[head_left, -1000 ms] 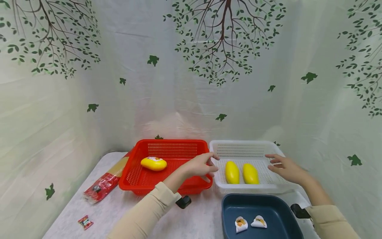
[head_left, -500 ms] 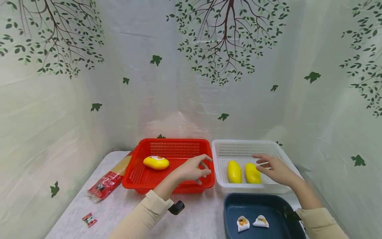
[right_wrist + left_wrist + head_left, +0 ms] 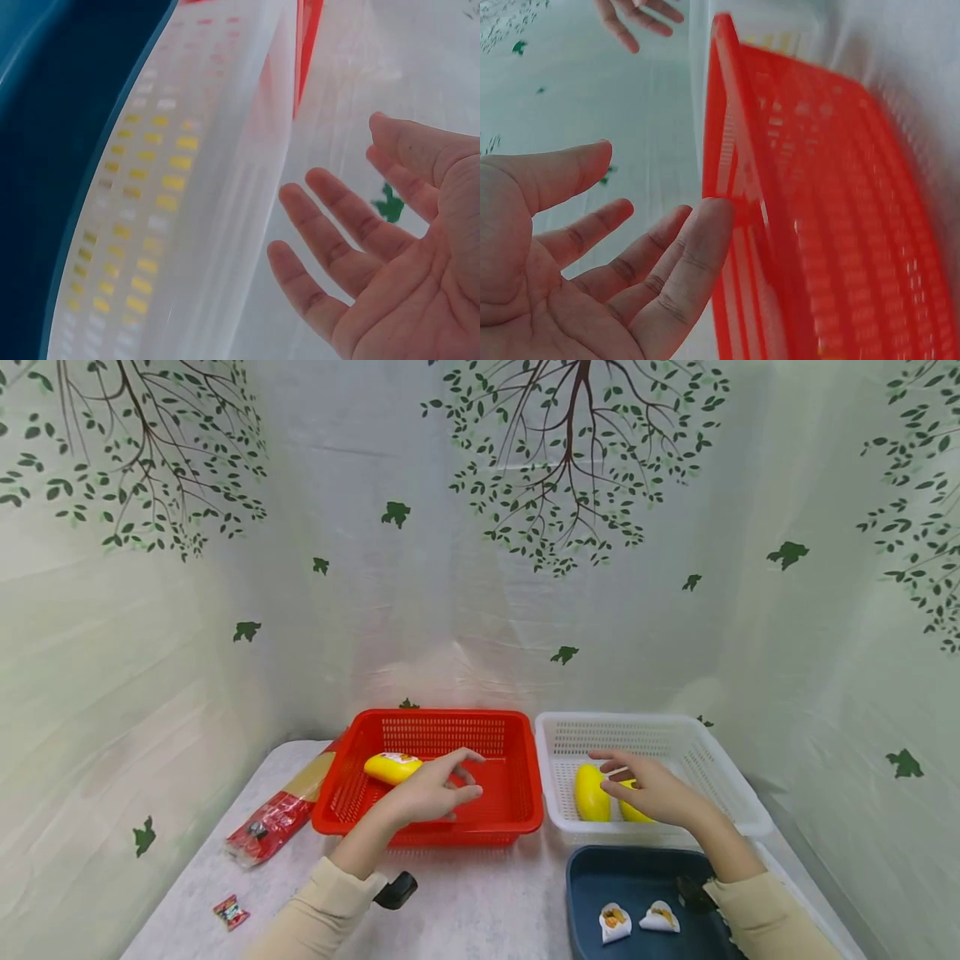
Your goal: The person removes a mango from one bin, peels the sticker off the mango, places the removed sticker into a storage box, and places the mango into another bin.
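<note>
Presently reaching into two baskets at once, judging by the pose. Hovering with the left hand (image 3: 431, 793) over the near part of the red basket (image 3: 427, 837), fingers relaxed and spread, holding nothing; close to, but apart from, the yellow labelled fruit (image 3: 390, 767) lying toward the back left of that basket's floor. Confirmed from the left wrist view: open palm (image 3: 592, 262) beside the red mesh wall (image 3: 817, 225), nothing in it.

Likewise hovering with the right hand (image 3: 651, 789) over the white basket (image 3: 738, 802), fingers loose and empty, partly covering the right yellow mango (image 3: 633, 814), with the left yellow mango (image 3: 591, 793) just beside the fingertips. Cannot tell whether touching the fruit or only above it. Seen from the right wrist too: bare open palm (image 3: 390, 262) next to the white mesh wall (image 3: 187, 187).

Probably the approach before a grasp, not yet a hold. Next calls for lowering each hand onto its fruit, curling fingers and thumb round the smooth oval body firmly enough against slipping, then lifting clear of the basket rims.

Elsewhere on the table (image 3: 480, 902): a dark blue tray (image 3: 637, 877) holding two small wrapped snacks (image 3: 615, 922), a spaghetti packet (image 3: 277, 814), a small sweet wrapper (image 3: 231, 912).
</note>
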`<state>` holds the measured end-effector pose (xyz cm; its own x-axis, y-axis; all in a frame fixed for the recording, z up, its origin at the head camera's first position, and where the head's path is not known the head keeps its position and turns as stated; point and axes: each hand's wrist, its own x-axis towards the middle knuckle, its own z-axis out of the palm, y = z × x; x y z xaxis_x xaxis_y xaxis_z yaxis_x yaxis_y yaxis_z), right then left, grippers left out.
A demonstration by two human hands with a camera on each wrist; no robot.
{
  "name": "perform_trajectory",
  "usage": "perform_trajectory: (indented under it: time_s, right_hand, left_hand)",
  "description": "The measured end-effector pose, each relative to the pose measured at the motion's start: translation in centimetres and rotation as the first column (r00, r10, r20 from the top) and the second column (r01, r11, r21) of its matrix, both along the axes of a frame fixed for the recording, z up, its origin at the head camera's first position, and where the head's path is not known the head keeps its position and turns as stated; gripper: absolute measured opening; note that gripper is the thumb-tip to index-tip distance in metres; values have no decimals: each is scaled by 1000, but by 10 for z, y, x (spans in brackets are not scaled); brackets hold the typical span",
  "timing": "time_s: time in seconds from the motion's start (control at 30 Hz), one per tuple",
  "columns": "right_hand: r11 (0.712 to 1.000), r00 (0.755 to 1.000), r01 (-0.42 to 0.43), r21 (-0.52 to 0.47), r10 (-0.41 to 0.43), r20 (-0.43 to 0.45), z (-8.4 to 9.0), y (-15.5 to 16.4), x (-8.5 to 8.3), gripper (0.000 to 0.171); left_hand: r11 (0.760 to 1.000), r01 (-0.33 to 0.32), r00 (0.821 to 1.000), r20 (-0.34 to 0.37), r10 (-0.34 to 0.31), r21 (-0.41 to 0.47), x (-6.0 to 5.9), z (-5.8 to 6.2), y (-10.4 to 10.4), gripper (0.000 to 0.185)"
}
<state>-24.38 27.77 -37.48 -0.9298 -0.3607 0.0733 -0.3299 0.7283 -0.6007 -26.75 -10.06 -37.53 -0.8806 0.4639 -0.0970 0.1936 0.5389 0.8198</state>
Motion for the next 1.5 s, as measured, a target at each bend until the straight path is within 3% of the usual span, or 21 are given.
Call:
perform_trajectory:
  time_s: [0.17, 0.37, 0.63, 0.73, 0.97, 1.03, 1.23, 1.37, 1.5]
  right_hand:
    - [997, 997, -75, 6, 75, 13, 2, -27, -13, 51]
    - [993, 993, -114, 22, 114, 17, 6, -55, -25, 51]
    - [987, 986, -155, 27, 154, 57, 13, -102, -37, 50]
    - [983, 983, -179, 46, 176, 60, 15, -118, -42, 48]
    - [974, 975, -213, 72, 207, 81, 13, -150, -57, 46]
    - [970, 970, -234, 73, 227, 90, 11, -159, -61, 47]
    - [957, 954, -281, 67, 271, 129, 10, -182, -73, 49]
    - [953, 946, -295, 74, 281, 162, 8, -198, -82, 49]
    - [952, 937, -299, 64, 280, 210, 5, -219, -94, 52]
  left_hand:
    - [993, -116, 993, -10, 116, 3, 3, 2, -36, 52]
    - [970, -233, 971, -74, 228, -70, 2, 5, -76, 54]
    - [939, -317, 944, -138, 298, -137, 5, 10, -129, 56]
    - [928, -345, 935, -144, 325, -143, 2, 13, -141, 57]
    - [874, -447, 894, -130, 429, -190, -5, 20, -152, 57]
    - [867, -450, 893, -131, 431, -214, -8, 19, -155, 56]
    - [880, -426, 904, -69, 421, -211, -25, 14, -164, 55]
    - [898, -402, 909, 41, 414, -179, -33, 14, -164, 60]
    - [910, -386, 902, 146, 407, -151, -41, 13, -165, 68]
